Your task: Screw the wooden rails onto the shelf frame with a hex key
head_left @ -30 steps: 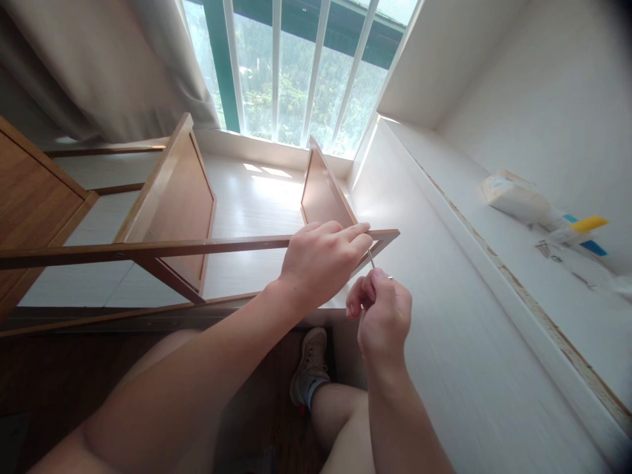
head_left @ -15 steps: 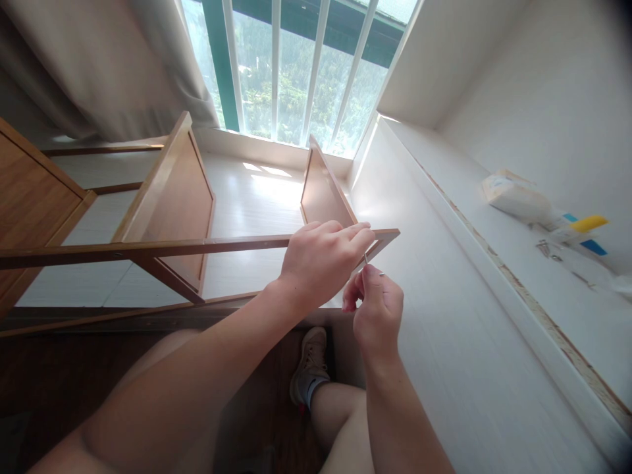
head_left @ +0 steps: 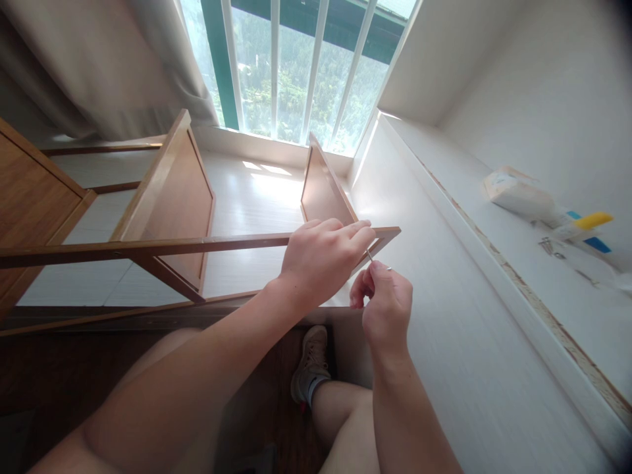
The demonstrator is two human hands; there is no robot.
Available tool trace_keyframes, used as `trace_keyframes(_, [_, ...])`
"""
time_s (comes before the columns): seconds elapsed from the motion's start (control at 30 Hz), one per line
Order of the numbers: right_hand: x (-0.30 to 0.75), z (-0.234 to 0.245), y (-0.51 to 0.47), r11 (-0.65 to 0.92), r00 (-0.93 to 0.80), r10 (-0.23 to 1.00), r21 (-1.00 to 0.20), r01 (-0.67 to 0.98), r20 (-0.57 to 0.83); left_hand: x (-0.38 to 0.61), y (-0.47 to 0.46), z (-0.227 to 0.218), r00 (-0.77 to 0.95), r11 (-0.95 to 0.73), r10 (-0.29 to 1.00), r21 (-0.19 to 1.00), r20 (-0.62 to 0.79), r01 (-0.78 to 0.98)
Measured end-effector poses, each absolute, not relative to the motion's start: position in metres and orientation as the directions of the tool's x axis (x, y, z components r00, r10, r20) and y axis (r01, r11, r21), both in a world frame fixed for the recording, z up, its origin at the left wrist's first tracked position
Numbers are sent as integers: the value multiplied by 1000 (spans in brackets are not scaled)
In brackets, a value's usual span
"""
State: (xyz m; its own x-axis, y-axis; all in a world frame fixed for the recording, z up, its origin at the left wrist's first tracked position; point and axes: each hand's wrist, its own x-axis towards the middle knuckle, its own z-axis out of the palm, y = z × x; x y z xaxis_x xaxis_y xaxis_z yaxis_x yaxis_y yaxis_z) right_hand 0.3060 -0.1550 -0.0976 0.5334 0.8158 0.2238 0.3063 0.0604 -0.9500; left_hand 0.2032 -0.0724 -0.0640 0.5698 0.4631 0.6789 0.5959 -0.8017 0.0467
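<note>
My left hand (head_left: 326, 253) is closed over the brown wooden rail (head_left: 241, 243), close to the corner where the rail meets an upright wooden panel (head_left: 323, 184). Just below and to the right, my right hand (head_left: 388, 299) pinches a thin metal hex key (head_left: 370, 255) between thumb and fingers. The key's tip points up toward the frame's corner under my left fingers; its contact point is hidden. A short end of the key shows beyond my thumb. The rail runs left to a second upright panel (head_left: 172, 204) of the same wooden frame.
A white board (head_left: 444, 276) with a rough edge stands close on the right. On the ledge beyond lie a plastic packet (head_left: 516, 187), a yellow-handled tool (head_left: 593, 220) and small metal parts (head_left: 550, 249). A barred window (head_left: 301, 72) and curtain (head_left: 118, 59) are behind.
My right hand has shifted slightly to the right with the hex key, which now leans more. My left hand stays on the rail almost unmoved.
</note>
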Motion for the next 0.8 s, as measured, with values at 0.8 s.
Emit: trace_keyframes(0.8, [313, -72, -165, -72, 365, 856, -617, 784, 365, 200, -74, -58, 593, -812, 496, 97, 634, 575])
